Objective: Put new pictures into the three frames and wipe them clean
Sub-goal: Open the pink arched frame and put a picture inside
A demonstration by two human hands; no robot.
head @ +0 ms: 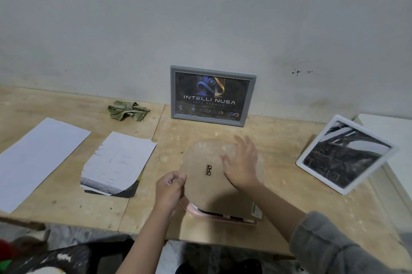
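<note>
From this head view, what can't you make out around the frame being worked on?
- Pink frame, head view: its front and any picture inside are hidden by the backing board.
- Small print on the cut sheet: too small to read.
- Right hand: blurred, so contact with the board is unclear.
- Left hand: fingertips hidden behind the board's edge.

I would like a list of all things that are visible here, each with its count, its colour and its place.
grey frame: 1, grey, upright against the wall, centre back.
white frame: 1, white, tilted, at the table's right.
pink frame: 1, pink, face down under the backing board.
backing board: 1, brown, arch-shaped, on the pink frame.
cloth: 1, green, crumpled, back left.
blank sheet: 1, white, far left.
cut prints: small stack, white and dark, left of the board.
table: 1, light wood.
left hand: pinches the board's left edge.
right hand: flat on the board.
</note>
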